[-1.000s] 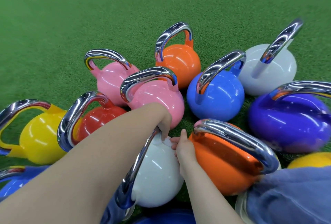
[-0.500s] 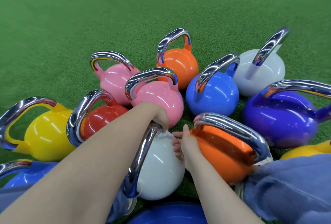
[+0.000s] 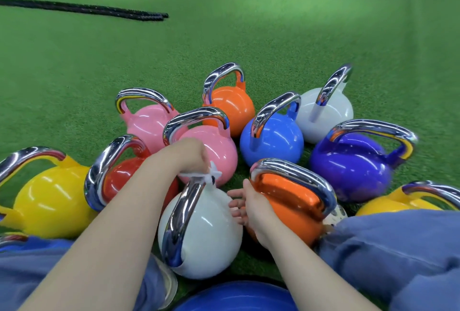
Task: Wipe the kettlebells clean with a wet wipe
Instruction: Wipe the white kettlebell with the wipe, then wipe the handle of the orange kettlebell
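A white kettlebell (image 3: 206,233) with a glossy round body and a curved, mirror-bright chrome handle (image 3: 183,213) sits on the green artificial turf (image 3: 273,24), nearest the person. The left hand (image 3: 191,155) has its grip closed around a crumpled white wet wipe (image 3: 211,173), pressed at the far end of that handle; twisted ends of the wipe poke out beside the knuckles. The right hand (image 3: 249,205) lies against the right side of the white kettlebell's body, grip wide, fingers spread loosely on the smooth shell.

Just right of the white kettlebell stands an orange kettlebell (image 3: 288,203), and just beyond it a pink kettlebell (image 3: 211,151). To its left are a red kettlebell (image 3: 124,178) and, farther left, a yellow kettlebell (image 3: 49,198). Beyond and to the right stand a light blue kettlebell (image 3: 273,141) and a purple kettlebell (image 3: 353,161). All have the same shiny rounded bodies and chrome handles. A thick black braided rope (image 3: 87,9) lies well beyond on the turf.

Against half a second ago, the wipe now shows clear of the left hand's fingers, where before only a small white edge peeked out beneath them. The right hand's fingers are more spread now and sit slightly lower on the shell.
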`<action>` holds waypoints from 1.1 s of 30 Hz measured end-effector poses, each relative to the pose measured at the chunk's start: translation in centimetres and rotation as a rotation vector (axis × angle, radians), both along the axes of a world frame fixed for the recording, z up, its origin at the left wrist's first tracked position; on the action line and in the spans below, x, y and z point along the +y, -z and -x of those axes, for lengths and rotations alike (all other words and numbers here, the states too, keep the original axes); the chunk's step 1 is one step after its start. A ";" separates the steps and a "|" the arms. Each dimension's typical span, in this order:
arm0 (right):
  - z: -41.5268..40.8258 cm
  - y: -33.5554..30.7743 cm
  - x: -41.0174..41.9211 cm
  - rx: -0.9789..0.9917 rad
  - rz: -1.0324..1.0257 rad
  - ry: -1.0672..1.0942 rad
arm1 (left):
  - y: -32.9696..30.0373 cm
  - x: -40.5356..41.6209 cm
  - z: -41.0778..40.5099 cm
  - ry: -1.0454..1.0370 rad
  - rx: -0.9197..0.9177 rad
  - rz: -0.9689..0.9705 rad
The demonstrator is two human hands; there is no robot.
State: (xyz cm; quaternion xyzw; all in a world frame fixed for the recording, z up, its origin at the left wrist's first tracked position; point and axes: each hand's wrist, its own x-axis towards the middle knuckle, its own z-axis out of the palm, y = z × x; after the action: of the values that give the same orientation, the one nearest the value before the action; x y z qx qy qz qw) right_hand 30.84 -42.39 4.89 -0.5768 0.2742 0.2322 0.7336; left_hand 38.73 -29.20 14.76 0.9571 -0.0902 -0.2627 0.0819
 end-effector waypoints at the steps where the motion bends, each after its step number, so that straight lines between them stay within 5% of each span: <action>1: 0.1 -0.5 -0.1 -0.016 0.004 -0.018 | -0.5 -0.1 0.4 -0.039 -0.047 0.097; 5: 0.6 -2.9 -1.1 -0.123 -0.030 -0.014 | -1.7 -1.7 1.7 -0.187 -0.207 0.562; 11: -0.4 -6.8 -3.7 -0.268 -0.108 0.164 | -0.7 -4.9 3.1 -0.290 -0.208 0.948; 33: -1.3 -10.8 -10.4 -0.471 0.607 -0.212 | 2.8 -8.7 6.0 -0.352 -0.107 1.461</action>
State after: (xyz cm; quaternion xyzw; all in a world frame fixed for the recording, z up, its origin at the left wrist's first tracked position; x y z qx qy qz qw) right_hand 32.15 -52.75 15.70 -0.8300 0.0936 0.0762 0.5445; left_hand 32.76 -37.87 11.98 0.6709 -0.0911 -0.0722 0.7324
